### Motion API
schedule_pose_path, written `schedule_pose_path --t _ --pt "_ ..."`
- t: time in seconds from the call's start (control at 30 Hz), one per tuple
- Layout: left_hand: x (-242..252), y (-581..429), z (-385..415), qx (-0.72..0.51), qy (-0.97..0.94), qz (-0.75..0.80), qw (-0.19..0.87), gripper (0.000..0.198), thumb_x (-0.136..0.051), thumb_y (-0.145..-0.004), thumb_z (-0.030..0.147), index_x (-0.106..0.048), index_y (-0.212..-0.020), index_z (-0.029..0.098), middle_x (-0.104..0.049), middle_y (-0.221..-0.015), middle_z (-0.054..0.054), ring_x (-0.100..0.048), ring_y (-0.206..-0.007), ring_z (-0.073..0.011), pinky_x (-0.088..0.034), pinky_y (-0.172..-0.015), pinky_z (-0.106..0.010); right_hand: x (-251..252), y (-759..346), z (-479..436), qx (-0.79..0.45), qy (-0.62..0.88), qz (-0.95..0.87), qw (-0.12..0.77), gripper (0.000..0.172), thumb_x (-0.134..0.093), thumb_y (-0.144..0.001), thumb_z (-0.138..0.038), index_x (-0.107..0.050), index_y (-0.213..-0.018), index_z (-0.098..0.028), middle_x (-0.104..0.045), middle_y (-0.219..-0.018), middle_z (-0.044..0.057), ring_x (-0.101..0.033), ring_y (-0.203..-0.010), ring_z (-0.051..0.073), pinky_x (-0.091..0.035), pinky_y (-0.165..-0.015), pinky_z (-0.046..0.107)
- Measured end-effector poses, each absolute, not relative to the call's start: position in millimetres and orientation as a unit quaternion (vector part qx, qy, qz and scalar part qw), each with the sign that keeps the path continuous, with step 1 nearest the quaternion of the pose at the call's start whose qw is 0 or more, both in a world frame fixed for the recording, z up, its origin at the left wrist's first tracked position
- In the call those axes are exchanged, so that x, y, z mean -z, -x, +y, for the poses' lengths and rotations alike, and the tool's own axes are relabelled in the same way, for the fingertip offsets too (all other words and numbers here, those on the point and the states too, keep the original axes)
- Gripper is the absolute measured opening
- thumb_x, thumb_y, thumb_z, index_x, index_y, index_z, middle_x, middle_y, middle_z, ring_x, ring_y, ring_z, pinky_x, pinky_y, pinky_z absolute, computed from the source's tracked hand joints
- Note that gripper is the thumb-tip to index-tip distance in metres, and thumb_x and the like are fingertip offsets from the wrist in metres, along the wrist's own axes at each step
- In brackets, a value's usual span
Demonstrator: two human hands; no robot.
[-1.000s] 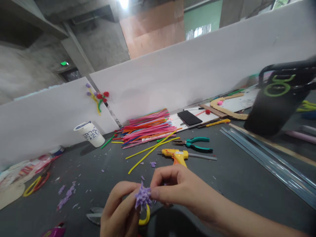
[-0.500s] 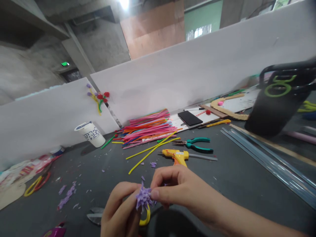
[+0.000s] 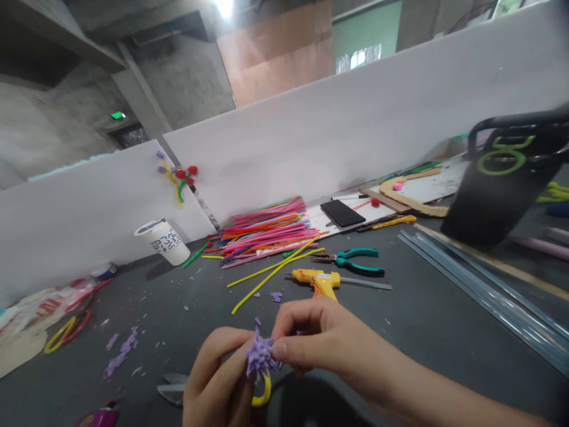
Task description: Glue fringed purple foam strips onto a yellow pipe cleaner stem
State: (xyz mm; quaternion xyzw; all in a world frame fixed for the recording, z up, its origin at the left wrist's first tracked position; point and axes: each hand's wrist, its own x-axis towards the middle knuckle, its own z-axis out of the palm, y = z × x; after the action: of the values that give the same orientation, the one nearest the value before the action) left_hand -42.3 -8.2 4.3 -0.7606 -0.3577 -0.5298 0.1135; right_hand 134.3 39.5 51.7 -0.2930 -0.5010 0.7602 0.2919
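A purple spiky flower head (image 3: 258, 354) with many small pointed petals sits between my hands, low in the middle of the view. My left hand (image 3: 220, 373) is closed around its underside, where a stem, if any, is hidden. From the right, my right hand (image 3: 313, 335) pinches at the flower's edge with thumb and forefinger. Below the left hand lies a pair of scissors: grey blades (image 3: 171, 389) show to its left and a yellow handle loop (image 3: 263, 391) to its right.
Beyond the hands are a yellow glue gun (image 3: 322, 280), teal-handled pliers (image 3: 360, 262), yellow pipe cleaners (image 3: 271, 276) and a colourful bundle (image 3: 267, 228). Purple scraps (image 3: 122, 351) and a paper cup (image 3: 164, 242) are left; clear rods (image 3: 480, 284) and a black container (image 3: 502, 184) right.
Almost nothing differs. The flower head has turned or shifted very slightly to the right between my fingers, while both hands keep their hold.
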Motion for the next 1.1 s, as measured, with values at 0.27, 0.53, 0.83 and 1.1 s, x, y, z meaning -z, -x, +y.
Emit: schedule_pose_path --t 0.27,0.53,0.83,1.1 --pt "-2.4 43.2 -7.4 0.553 0.740 -0.365 0.110 0.020 -0.058 -0.080 0.010 -0.070 -0.092 0.021 -0.067 -0.083 -0.005 -0.064 -0.068 -0.0168 -0.052 -0.057 -0.026 -52.0 -134.3 39.7 -0.762 0.292 -0.498 0.293 0.028 -0.076 -0.056 -0.036 -0.060 -0.059 -0.014 -0.050 -0.051 -0.005 -0.041 -0.051 0.008 -0.031 -0.052 0.021" --pt "2.3 37.5 -5.3 0.653 0.571 -0.486 -0.106 0.006 -0.067 -0.078 0.022 -0.072 -0.077 0.021 -0.068 -0.073 -0.002 -0.062 -0.065 -0.0131 -0.051 -0.057 -0.021 -44.3 -133.5 41.8 -0.746 0.295 -0.524 0.288 0.015 -0.066 -0.062 -0.028 -0.059 -0.059 -0.015 -0.051 -0.055 -0.003 -0.044 -0.054 0.009 -0.034 -0.054 0.023" --pt "-19.1 25.6 9.0 0.614 0.240 -0.476 -0.582 0.026 -0.084 -0.055 0.028 -0.066 -0.067 0.012 -0.061 -0.060 0.004 -0.037 -0.036 0.0027 -0.027 -0.031 -0.005 -25.0 -123.3 55.3 -0.598 0.336 -0.640 0.347 0.013 -0.059 -0.072 -0.026 -0.058 -0.064 -0.016 -0.049 -0.059 -0.003 -0.044 -0.058 0.011 -0.034 -0.055 0.023" --pt "-10.2 24.6 10.4 0.571 0.199 -0.448 -0.658 0.027 -0.082 -0.057 0.029 -0.066 -0.068 0.010 -0.056 -0.056 0.004 -0.032 -0.035 0.0034 -0.024 -0.030 -0.006 -19.9 -122.4 52.0 -0.483 0.344 -0.702 0.394 0.017 -0.057 -0.078 -0.026 -0.054 -0.063 -0.018 -0.050 -0.064 -0.002 -0.046 -0.062 0.013 -0.035 -0.058 0.024"
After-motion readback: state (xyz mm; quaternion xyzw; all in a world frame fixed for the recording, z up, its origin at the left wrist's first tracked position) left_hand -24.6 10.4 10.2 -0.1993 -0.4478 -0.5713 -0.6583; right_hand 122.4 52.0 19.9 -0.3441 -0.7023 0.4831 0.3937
